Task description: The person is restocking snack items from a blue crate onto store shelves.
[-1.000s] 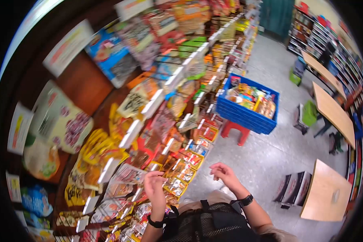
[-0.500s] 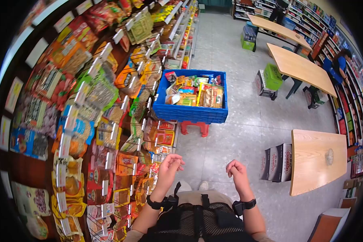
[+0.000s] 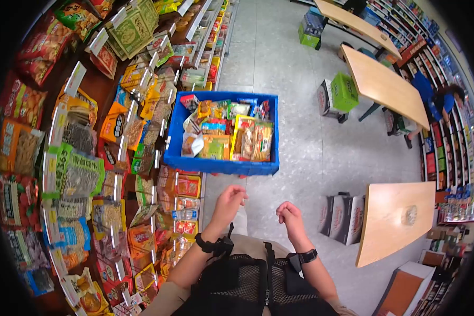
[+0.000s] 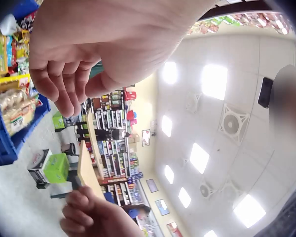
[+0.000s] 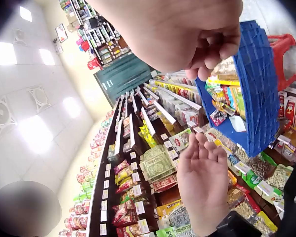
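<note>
Both hands hover in front of my chest and hold nothing. My left hand (image 3: 229, 199) has relaxed, slightly bent fingers; the left wrist view shows its fingers (image 4: 64, 86) loosely bent over an empty palm. My right hand (image 3: 288, 213) is curled into a loose fist, its fingertips (image 5: 209, 57) meeting the thumb with nothing between them. Just ahead of the hands a blue crate (image 3: 221, 167) sits on a red stool (image 5: 281, 47), filled with several snack packets (image 3: 250, 138). The left hand is the nearer one to the crate.
Snack shelves (image 3: 79, 158) with price tags line the whole left side. To the right stand wooden tables (image 3: 392, 216), two printed cartons (image 3: 337, 213) and a green crate (image 3: 345, 90). Grey tiled floor (image 3: 300, 137) runs down the aisle. A person in blue (image 3: 432, 97) is at the far shelves.
My left hand has come away from the shelf packets. Both hands now hang before my chest, and the view has swung from the shelves toward the blue crate, which is closer.
</note>
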